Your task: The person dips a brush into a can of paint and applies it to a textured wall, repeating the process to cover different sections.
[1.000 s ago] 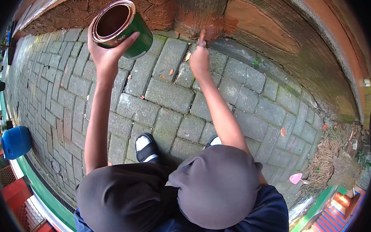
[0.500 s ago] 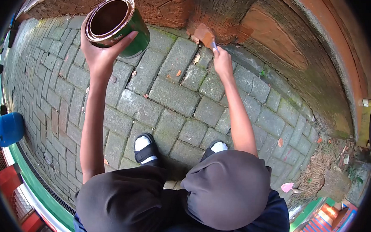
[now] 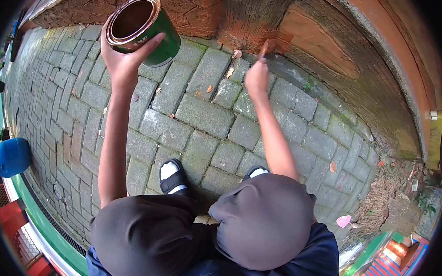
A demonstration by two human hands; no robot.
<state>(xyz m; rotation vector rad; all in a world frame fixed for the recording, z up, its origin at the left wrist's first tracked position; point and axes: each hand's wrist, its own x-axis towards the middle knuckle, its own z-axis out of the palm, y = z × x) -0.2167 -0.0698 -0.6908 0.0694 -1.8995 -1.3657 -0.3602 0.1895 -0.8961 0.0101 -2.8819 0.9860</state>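
Observation:
My left hand (image 3: 122, 65) is wrapped round a green paint can (image 3: 165, 41), which is tilted so its open top shows brown paint inside and on the rim. My right hand (image 3: 257, 79) grips a paintbrush (image 3: 264, 49) by its handle. The brush is seen edge-on, its brown bristles against the foot of the wall (image 3: 249, 32), where fresh orange-brown paint shows. Patches of the wall are orange-brown, while other parts are dark and bare.
Grey paving blocks (image 3: 205, 112) with dry leaves cover the ground. A blue barrel (image 3: 12, 157) stands at the far left. On the right lie a pink trowel-like thing (image 3: 343, 221) and a mound of roots (image 3: 375, 201). My sandalled feet (image 3: 173, 177) are below.
The brush has turned from its broad side to edge-on and moved right along the wall's foot. My right hand has shifted slightly left and down. The can stays nearly in place.

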